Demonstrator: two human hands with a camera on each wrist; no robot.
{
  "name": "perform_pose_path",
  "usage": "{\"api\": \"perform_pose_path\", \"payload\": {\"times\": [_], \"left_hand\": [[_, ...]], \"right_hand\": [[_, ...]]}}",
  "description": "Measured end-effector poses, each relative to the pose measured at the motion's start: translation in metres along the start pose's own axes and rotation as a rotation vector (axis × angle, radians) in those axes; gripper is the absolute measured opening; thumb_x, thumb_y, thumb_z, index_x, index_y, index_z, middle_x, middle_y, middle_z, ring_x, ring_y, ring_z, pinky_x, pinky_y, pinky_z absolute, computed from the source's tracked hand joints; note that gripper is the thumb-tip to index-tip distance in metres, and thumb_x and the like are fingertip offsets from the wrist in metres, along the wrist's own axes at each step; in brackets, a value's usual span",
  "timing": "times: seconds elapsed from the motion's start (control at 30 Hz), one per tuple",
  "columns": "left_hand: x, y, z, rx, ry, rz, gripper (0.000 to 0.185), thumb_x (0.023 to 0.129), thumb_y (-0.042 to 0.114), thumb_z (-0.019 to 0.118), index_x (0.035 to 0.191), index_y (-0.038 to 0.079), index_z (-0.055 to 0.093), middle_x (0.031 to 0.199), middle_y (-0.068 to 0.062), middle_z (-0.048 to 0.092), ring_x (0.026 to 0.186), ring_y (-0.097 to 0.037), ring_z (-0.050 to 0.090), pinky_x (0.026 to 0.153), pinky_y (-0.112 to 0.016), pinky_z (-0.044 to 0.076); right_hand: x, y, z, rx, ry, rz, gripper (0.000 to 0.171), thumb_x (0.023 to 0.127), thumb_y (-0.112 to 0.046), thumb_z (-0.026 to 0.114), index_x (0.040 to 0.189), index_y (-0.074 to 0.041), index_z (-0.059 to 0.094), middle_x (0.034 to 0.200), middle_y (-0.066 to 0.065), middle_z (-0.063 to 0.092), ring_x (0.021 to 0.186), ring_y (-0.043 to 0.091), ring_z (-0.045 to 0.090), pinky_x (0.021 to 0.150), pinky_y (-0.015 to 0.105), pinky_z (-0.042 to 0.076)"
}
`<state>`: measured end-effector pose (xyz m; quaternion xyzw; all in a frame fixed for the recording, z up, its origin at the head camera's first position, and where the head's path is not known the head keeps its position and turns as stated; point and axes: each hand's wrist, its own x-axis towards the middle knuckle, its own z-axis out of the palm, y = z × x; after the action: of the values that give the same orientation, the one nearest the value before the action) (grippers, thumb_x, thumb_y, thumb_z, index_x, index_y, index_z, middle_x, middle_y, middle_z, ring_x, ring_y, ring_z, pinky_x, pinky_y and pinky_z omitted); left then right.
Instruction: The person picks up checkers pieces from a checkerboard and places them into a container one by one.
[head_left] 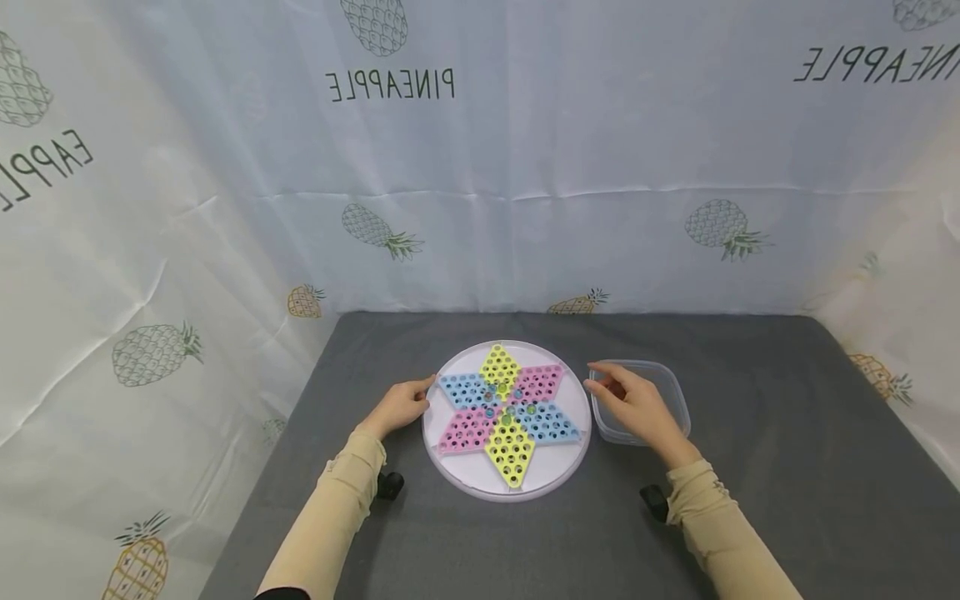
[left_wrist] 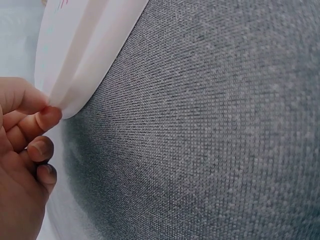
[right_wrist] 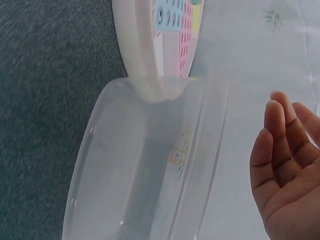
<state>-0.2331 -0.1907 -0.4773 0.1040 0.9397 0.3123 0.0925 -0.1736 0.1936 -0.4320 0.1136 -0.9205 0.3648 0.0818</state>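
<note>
Over the clear tub, right hand hovers loose-fingered; left hand pinches board rim.

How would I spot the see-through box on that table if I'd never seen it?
Find the grey table, then the round white game board with its coloured star. Just right of it, under the right hand, sits the clear plastic container: the only transparent, rounded-rectangle thing, with nothing visible inside.

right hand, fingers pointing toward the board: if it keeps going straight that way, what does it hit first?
Probably the round white Chinese checkers board. The right hand hovers over the clear plastic container, fingers aimed left at the board's near rim. Its height is unclear, so it might pass above the rim.
</note>
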Motion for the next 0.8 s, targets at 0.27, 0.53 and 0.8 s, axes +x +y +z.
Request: {"api": "perform_pose_path", "payload": {"times": [0.27, 0.53, 0.8], "left_hand": [[0.002, 0.0, 0.001, -0.002, -0.003, 0.0, 0.052, 0.084, 0.009, 0.054, 0.136, 0.007, 0.048, 0.064, 0.001, 0.039, 0.055, -0.011, 0.035, 0.052, -0.024, 0.031], [0.0, 0.0, 0.0, -0.005, -0.015, 0.0, 0.053, 0.084, 0.01, 0.053, 0.137, 0.007, 0.047, 0.063, 0.001, 0.037, 0.054, -0.011, 0.033, 0.052, -0.024, 0.03], [0.001, -0.001, 0.0, -0.006, -0.018, -0.001, 0.052, 0.085, 0.01, 0.052, 0.137, 0.007, 0.047, 0.064, 0.001, 0.037, 0.055, -0.011, 0.033, 0.053, -0.024, 0.03]], "right_hand": [[0.003, -0.005, 0.005, -0.003, -0.024, 0.006, 0.043, 0.089, -0.04, 0.057, 0.123, -0.014, 0.059, 0.086, 0.002, 0.062, 0.07, 0.011, 0.052, 0.062, 0.026, 0.043], [0.005, -0.01, 0.011, 0.005, -0.028, -0.021, 0.044, 0.089, -0.042, 0.057, 0.121, -0.013, 0.061, 0.087, 0.002, 0.063, 0.071, 0.011, 0.053, 0.063, 0.026, 0.045], [0.007, -0.012, 0.018, 0.043, -0.03, -0.039, 0.039, 0.089, -0.038, 0.059, 0.119, -0.014, 0.062, 0.086, 0.001, 0.062, 0.072, 0.011, 0.052, 0.062, 0.025, 0.043]]}}
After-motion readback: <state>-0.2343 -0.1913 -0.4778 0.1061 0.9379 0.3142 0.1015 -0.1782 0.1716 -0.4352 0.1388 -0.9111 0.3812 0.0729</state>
